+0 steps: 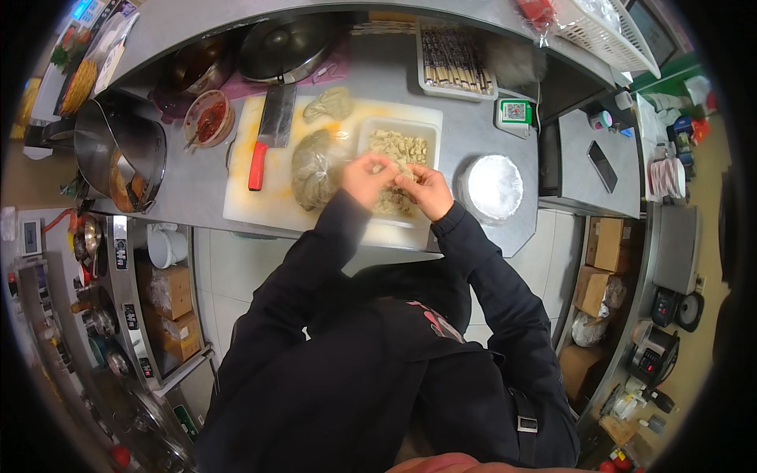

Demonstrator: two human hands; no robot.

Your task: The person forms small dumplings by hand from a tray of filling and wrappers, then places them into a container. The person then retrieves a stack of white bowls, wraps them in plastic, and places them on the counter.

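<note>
Over a white plastic tray (436, 145) of small torn, pale greenish-beige food pieces (402, 145), my left hand (369, 177) and my right hand (427, 188) meet, fingertips pinching one pale piece (403, 168) between them. Just left of the tray lies a clear plastic bag (313, 168) with greyish-green contents. A grey-green lump (329, 104) rests behind it. The tray, bag and lump are on a stained white cutting board (236, 201), where a cleaver (269, 130) with a red handle lies at the left.
Left of the board stand a bowl of red sauce (208, 121) with a spoon and a big metal pot (118, 156). A plastic-covered round container (492, 186) is on the right. Behind are a lidded pan (284, 44), a basket of wrapped chopsticks (455, 88) and a code stand (514, 115).
</note>
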